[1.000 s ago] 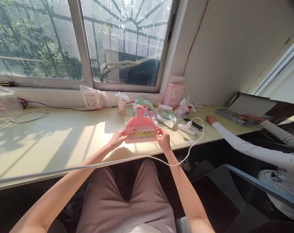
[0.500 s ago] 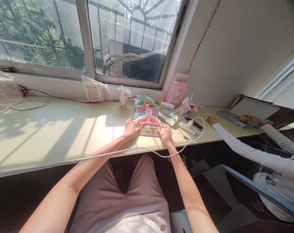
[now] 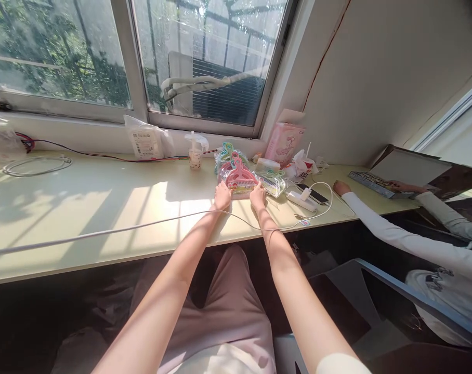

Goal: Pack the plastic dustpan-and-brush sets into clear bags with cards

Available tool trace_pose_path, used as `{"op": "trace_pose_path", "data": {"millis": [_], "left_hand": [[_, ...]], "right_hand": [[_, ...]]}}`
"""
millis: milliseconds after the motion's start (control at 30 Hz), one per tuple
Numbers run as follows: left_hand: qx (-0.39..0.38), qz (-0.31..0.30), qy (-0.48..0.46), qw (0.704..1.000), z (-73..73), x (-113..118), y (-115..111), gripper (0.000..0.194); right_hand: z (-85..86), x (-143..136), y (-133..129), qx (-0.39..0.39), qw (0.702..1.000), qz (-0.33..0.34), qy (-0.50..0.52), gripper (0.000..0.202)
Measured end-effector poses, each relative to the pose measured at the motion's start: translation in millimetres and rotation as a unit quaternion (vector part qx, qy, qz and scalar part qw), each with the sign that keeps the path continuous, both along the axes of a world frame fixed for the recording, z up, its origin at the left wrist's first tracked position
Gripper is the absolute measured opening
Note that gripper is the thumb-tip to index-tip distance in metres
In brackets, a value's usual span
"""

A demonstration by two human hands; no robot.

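Note:
Near the middle of the table lies a wrapped pink dustpan-and-brush set (image 3: 241, 179) with a printed label on its near side. My left hand (image 3: 222, 196) is closed on its left edge. Its right edge is gripped by my right hand (image 3: 258, 195), fingers bent round the corner. Behind the pink set, a green one (image 3: 228, 151) and other wrapped sets overlap it. Another flat green wrapped set (image 3: 274, 185) lies just beyond my right hand.
A white cable (image 3: 181, 215) crosses in front, over my forearms. To the right are a power strip (image 3: 301, 200) and a phone (image 3: 313, 194). A cup (image 3: 195, 157) and a pink box (image 3: 285, 143) stand behind. At far right, a person's hand (image 3: 341, 188) rests on the table.
Both my hands have moved forward, away from me, pushing the front pink set against those behind. My hands look more closed. The co-worker's far hand has shifted slightly in the box.

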State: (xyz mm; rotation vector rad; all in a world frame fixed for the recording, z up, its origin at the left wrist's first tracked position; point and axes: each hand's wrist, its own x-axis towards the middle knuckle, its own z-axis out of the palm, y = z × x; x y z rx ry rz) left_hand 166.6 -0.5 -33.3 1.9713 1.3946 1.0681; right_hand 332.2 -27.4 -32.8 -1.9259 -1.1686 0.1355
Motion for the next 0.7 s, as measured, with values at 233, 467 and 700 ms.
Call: {"op": "trace_pose_path", "data": {"millis": [233,467,700], "left_hand": [[-0.010,0.027,0.066,0.997,1.6,4,-11,0.058],[-0.013,0.066,0.093,0.993,8.6,-5,-30,0.063],[0.039,0.140,-0.005,0.989,19.4,-31,-19,0.051]], "right_hand": [[0.9,0,1,0.072,0.993,-0.069,-0.062,0.058],[1.9,-9,-6,0.047,0.969,0.023,-0.242,0.029],[1.3,-9,-16,0.153,0.964,0.032,-0.215,0.021]]}}
